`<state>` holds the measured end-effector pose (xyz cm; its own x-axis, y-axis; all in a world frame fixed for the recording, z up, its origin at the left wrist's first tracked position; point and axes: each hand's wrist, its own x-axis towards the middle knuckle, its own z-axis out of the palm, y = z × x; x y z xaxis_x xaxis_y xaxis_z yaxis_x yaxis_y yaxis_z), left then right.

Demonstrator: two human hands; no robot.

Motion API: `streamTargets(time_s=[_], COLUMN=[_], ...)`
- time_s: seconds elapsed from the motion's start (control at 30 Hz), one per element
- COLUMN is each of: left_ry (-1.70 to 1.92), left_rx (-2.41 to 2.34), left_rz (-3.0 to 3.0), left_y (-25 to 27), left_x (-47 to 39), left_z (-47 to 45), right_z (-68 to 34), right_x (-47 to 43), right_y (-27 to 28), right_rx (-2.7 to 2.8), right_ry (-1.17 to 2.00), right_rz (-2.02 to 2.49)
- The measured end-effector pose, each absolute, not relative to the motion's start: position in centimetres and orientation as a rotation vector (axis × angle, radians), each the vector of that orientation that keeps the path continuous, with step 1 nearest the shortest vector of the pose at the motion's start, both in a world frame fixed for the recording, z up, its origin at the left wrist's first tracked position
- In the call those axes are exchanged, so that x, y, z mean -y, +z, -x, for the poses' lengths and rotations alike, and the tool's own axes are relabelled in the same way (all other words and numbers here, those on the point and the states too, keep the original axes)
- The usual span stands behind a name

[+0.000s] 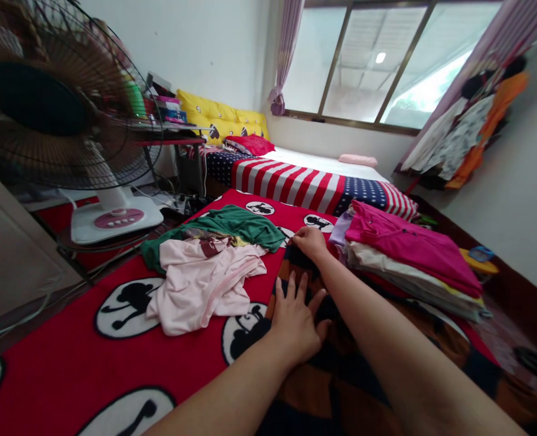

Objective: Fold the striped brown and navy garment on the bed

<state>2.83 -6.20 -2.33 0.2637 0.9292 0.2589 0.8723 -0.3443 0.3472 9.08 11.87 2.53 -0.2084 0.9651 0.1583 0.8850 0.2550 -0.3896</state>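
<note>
A brown and dark navy garment (311, 387) with broad blocks of colour lies spread on the red blanket (68, 339); its kind is not clear. My left hand (296, 324) rests flat on it with the fingers spread. Farther forward, my right hand (311, 242) pinches the garment's far edge between thumb and fingers. Left of my hands lie a crumpled pale pink garment (200, 284) and a green one (236, 223) behind it. To the right stands a stack of folded clothes, with a magenta shirt (409, 245) on top.
An electric fan (36, 100) on a white base stands at the left, near a small cluttered table (177, 128). Behind is a bed with a stars-and-stripes cover (291, 178) and a yellow cushion (205, 109). Clothes (471, 136) hang at the right wall beside the window.
</note>
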Motion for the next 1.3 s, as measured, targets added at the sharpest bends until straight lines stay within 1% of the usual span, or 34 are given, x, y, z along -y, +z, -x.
streamTargets(time_s=[0.13, 0.23, 0.3, 0.43, 0.57, 0.67, 0.77, 0.9, 1.0, 1.07, 1.13, 1.23, 1.3], left_ry=[0.679, 0.674, 0.685, 0.694, 0.689, 0.679, 0.666, 0.655, 0.704, 0.785, 0.838, 0.747, 0.673], left_rx=[-1.736, -1.74, -1.738, -1.719, -1.72, -1.713, -1.706, -1.694, -1.656, -1.551, -1.325, -0.911, -0.751], left_rz=[-2.372, -2.375, -2.385, -2.403, -2.421, -2.436, -2.443, -2.443, -2.449, -2.487, -2.573, -2.693, -2.709], left_y=[-2.7, -2.9, -3.0, -3.2, -3.3, -3.3, -3.2, -3.1, -2.6, -2.0, -1.4, -0.8, -0.6], left_x=[5.9, 5.9, 5.8, 5.7, 5.7, 5.7, 5.7, 5.6, 5.9, 6.2, 6.6, 7.0, 7.2], left_z=[-2.9, -3.0, -2.9, -2.9, -2.9, -2.8, -2.7, -2.7, -2.6, -2.5, -2.3, -2.0, -1.8], right_z=[-9.5, -11.2, -13.4, -19.2, -23.7, -24.6, -24.2, -24.4, -25.4, -25.8, -25.7, -25.0, -24.8], right_x=[-11.5, -10.3, -8.8, -4.1, 1.5, 5.0, 7.6, 9.5, 9.9, 10.2, 10.6, 11.7, 12.5], right_y=[2.0, 3.2, 4.3, 5.5, 4.6, 3.6, 2.7, 1.6, 1.3, 1.4, 1.7, 1.9, 1.9], right_rx=[2.191, 2.259, 2.286, 2.348, 2.184, 2.166, 2.353, 2.455, 2.398, 2.323, 2.227, 2.28, 2.411], right_ry=[0.392, 0.51, 0.53, 0.432, 0.412, 0.384, 0.257, -0.015, -0.016, 0.034, 0.042, 0.051, 0.096], right_rz=[1.642, 1.545, 1.488, 1.43, 1.417, 1.298, 1.203, 1.282, 1.391, 1.446, 1.45, 1.335, 1.265])
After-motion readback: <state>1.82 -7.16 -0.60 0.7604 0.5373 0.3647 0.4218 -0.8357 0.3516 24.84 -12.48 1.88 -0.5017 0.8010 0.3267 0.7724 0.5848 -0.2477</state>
